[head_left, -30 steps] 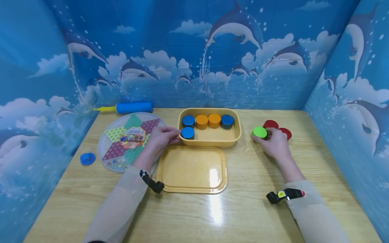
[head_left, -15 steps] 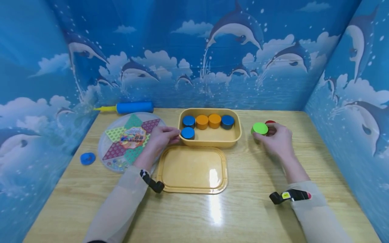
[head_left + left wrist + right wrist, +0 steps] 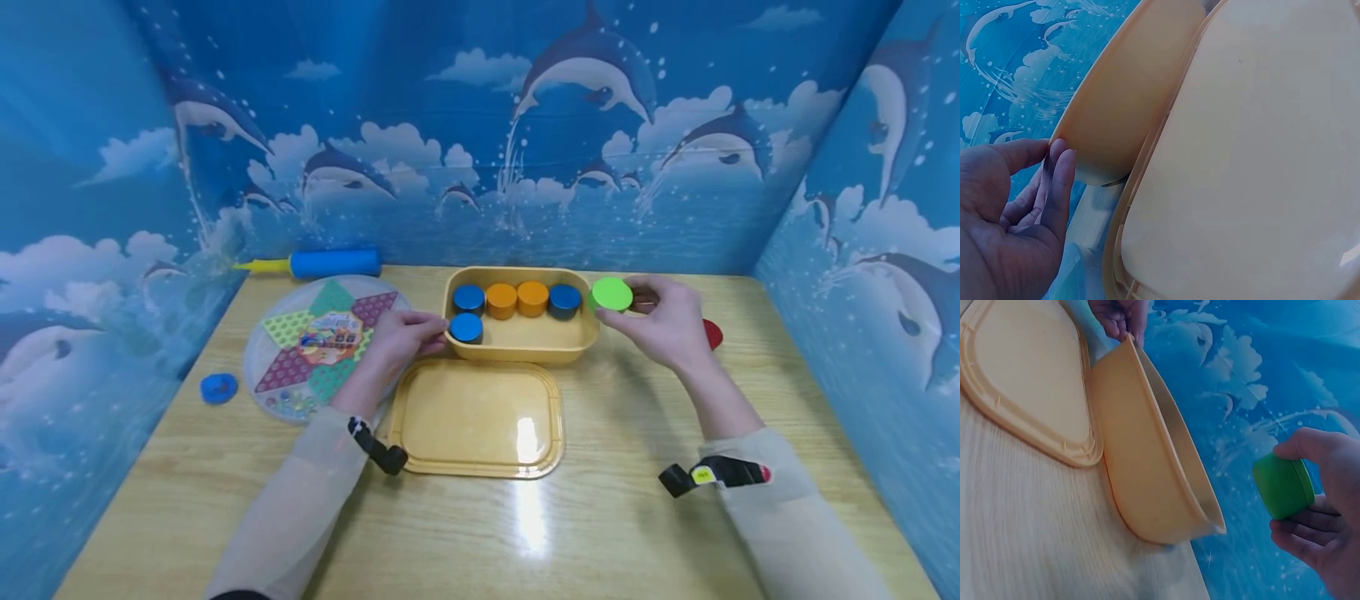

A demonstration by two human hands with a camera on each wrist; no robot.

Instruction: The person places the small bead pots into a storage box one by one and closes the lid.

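Observation:
My right hand (image 3: pixel 660 321) holds a small green round tub (image 3: pixel 612 295) between thumb and fingers, raised beside the right rim of the yellow plastic box (image 3: pixel 522 354). A seam like a lid's edge runs round the green tub (image 3: pixel 1284 485) in the right wrist view. At the box's left end, my left hand (image 3: pixel 401 337) pinches the rim; thumb and fingertips meet on it in the left wrist view. Inside the box are several similar tubs, among them an orange tub (image 3: pixel 501 301) and a blue tub (image 3: pixel 467 327). Their sides are partly hidden by the front wall.
The box's yellow lid (image 3: pixel 477 417) lies flat in front of it. Left of these is a round star-patterned game board (image 3: pixel 303 387), partly under my left arm. A blue pump (image 3: pixel 335 263) lies behind it, and a red round piece (image 3: pixel 712 334) shows beyond my right hand.
My right hand has lifted the green tub and carried it left and back, from beside the red pieces to the box's right rim. The left hand stays on the rim.

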